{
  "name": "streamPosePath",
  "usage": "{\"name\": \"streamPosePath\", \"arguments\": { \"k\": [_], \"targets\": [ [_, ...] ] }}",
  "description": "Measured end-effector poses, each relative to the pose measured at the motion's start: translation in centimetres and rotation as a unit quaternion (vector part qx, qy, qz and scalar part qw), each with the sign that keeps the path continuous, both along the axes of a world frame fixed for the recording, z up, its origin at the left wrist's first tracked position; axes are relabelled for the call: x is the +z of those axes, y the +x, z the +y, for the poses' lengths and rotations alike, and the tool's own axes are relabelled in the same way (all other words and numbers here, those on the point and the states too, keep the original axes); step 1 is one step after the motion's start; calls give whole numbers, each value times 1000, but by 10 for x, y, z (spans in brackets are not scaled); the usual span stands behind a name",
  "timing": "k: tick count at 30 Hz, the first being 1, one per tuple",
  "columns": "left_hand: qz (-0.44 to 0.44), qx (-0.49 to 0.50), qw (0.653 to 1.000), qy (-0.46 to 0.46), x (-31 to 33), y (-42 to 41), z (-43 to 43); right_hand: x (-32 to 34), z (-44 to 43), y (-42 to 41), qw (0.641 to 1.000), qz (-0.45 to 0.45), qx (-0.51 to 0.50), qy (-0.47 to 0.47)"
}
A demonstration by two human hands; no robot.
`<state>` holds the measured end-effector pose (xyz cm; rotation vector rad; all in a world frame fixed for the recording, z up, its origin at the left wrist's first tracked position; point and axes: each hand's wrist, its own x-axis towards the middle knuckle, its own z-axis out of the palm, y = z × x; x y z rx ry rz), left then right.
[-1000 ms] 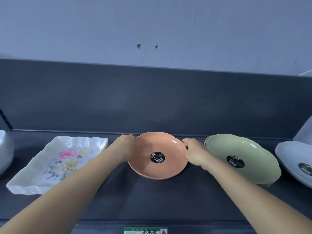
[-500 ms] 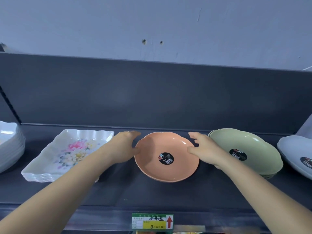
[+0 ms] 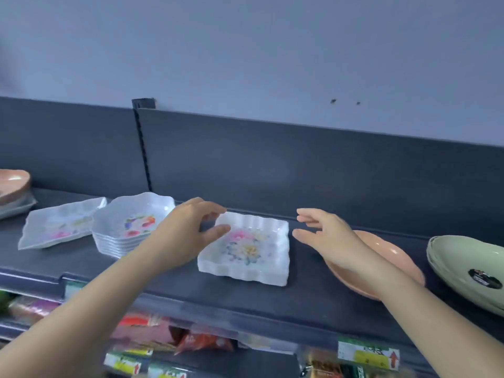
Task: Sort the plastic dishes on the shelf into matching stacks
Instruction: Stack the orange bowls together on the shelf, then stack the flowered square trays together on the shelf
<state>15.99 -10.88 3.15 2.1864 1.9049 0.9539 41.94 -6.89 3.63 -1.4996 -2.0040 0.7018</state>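
The shelf (image 3: 174, 285) carried several groups of plastic dishes in a row.

1. Centre: a stack of square floral dishes (image 3: 245, 249), white with fluted rims, nested one inside another, with the layered edges visible at the front.
2. Left of centre: a stack of scalloped bowls (image 3: 133, 222) with a flower print, nested several deep and standing just beside a flat floral tray (image 3: 62, 225).
3. Far left edge: orange dishes (image 3: 13, 184), stacked and partly out of view.
4. Right of centre: an orange plate (image 3: 392, 257), partly covered by the right wrist.
5. Far right: green plates (image 3: 469, 266), nested, with a black sticker (image 3: 485, 279) inside the top one.

The left hand (image 3: 188, 233) was at the far-left corner of the square stack, fingers curved above the corner and thumb against the left rim. Whether it pinched the rim could not be told because of blur. The right hand (image 3: 335, 241) was just to the right of that stack, apart from it, fingers spread and holding nothing.

Below the shelf edge, a price label (image 3: 368, 356) and blurred packaged goods (image 3: 201, 342) were visible.
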Motion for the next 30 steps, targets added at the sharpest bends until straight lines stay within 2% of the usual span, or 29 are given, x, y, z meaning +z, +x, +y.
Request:
{"name": "streamPosePath", "arguments": {
  "k": [4, 9, 18, 24, 30],
  "targets": [
    [-23, 78, 997, 8, 3, -96, -43, 5, -17, -88, 999, 7, 46, 11],
    [-9, 144, 989, 19, 6, -197, -97, 13, -40, -181, 994, 21, 102, 25],
    [20, 247, 969, 14, 9, -313, -154, 32, -48, -315, 979, 0, 196, 45],
    [8, 272, 962, -11, -5, -359, -141, 33, -14, -376, 972, -30, 233, 20],
    [-5, 270, 961, -61, -24, -386, -75, 25, 58, -427, 968, -70, 239, -34]
  ]
}}
